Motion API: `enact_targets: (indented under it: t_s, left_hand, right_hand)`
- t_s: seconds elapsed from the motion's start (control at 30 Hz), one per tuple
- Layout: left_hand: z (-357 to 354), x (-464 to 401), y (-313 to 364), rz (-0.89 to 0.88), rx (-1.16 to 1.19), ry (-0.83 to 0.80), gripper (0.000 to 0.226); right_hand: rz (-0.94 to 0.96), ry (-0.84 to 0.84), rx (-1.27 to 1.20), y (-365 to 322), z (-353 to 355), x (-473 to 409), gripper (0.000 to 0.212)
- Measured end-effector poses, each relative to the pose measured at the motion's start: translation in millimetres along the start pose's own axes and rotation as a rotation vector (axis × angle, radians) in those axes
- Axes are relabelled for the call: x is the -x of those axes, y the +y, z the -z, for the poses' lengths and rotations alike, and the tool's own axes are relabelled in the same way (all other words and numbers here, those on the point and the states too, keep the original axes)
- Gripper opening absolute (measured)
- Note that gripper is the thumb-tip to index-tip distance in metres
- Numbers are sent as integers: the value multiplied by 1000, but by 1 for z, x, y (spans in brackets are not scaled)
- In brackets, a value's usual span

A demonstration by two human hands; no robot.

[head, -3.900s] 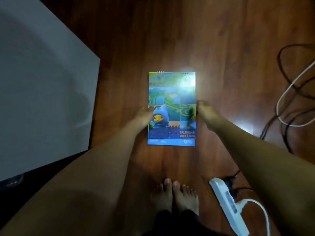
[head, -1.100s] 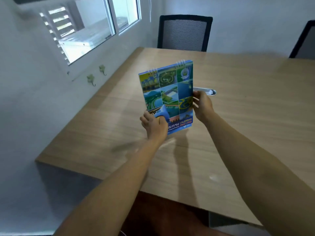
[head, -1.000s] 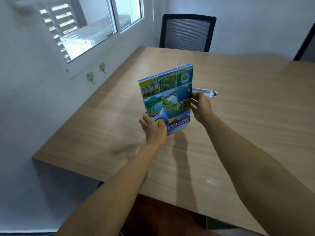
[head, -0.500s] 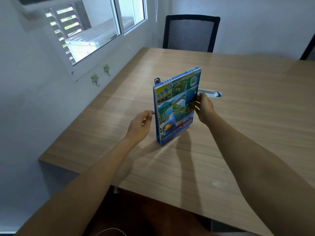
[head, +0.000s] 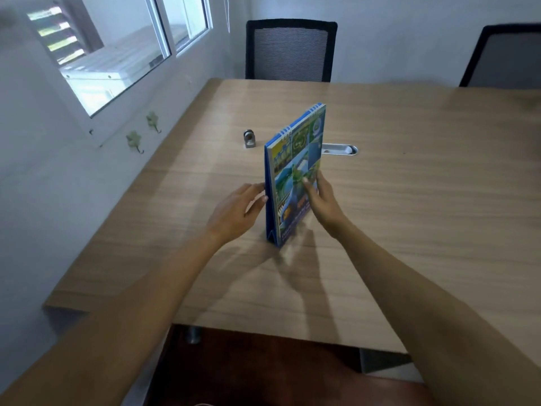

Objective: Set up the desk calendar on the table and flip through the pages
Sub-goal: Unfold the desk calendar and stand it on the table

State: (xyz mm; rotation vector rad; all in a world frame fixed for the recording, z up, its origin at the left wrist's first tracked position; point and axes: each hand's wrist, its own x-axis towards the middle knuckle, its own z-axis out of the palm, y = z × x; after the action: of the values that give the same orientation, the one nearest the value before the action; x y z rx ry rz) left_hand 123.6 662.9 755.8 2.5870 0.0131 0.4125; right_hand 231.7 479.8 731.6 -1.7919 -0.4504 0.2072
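both hands are on the desk calendar [head: 295, 174] right now, and the grip is light on each side: the right hand [head: 322, 200] lies against the colourful front cover with its fingers [head: 310, 190] spread flat across the picture panels and the thumb side toward the cover's right edge, while the left hand [head: 234, 209] reaches in from the other side, fingertips [head: 260, 191] touching the blue back board near the left edge, palm loose and not closed around anything. whether the right hand actually pinches the cover or only presses on it, cannot tell from this angle. the calendar stands upright on the wooden table [head: 409, 230], bottom edge on the surface, spiral binding at the top, and at the base the blue back panel splays a little apart from the front, forming a narrow wedge. it sits roughly mid-table, turned so the cover faces right of the camera. behind it, a small metal fitting [head: 249, 139] stands on the table, and an oval metal cable port [head: 341, 149] is set into the surface just beyond the calendar's right side. 2 dark mesh chairs [head: 291, 51] wait at the far edge, a window [head: 117, 54] fills the wall on the left, with 2 small hooks [head: 134, 141] below it.
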Motion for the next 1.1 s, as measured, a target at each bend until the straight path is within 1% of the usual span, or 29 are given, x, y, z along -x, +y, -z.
enact_targets:
  t_s: [0.07, 0.17, 0.2, 0.27, 0.37, 0.43, 0.53, 0.63, 0.8, 0.97, 1.1]
  left_hand:
    - [3, -4, -2, -38, -34, -22, 40]
    - [8, -12, -8, -55, -87, -77, 45]
    - [9, -15, -10, -56, -107, -100, 47]
    - [13, -20, -14, -53, -147, -143, 53]
    - [18, -28, -14, -77, -226, -175, 59]
    - [21, -31, -14, -93, -274, -175, 62]
    - [23, -32, -14, -112, -325, -159, 63]
    - [23, -33, -10, -162, -369, -145, 58]
    - [20, -35, 1, -208, -519, -81, 52]
    - [16, -36, 7, -191, -572, -65, 48]
    - [11, -35, 10, -151, -543, -43, 46]
  right_hand:
    - [15, 37, 200, 14, -10, 20, 75]
    - [19, 74, 384, 24, -22, 38, 118]
    - [26, 87, 447, 20, -26, 42, 128]
    - [55, 120, 564, 17, -33, 43, 137]
    - [116, 191, 728, 16, -38, 37, 138]
    - [112, 216, 771, 15, -38, 34, 137]
    - [107, 229, 780, 13, -36, 33, 135]
    - [143, 241, 791, 14, -31, 33, 130]
    - [148, 258, 781, 16, -15, 37, 125]
    - [139, 244, 783, 22, 2, 42, 122]
    - [140, 224, 820, 21, 9, 41, 121]
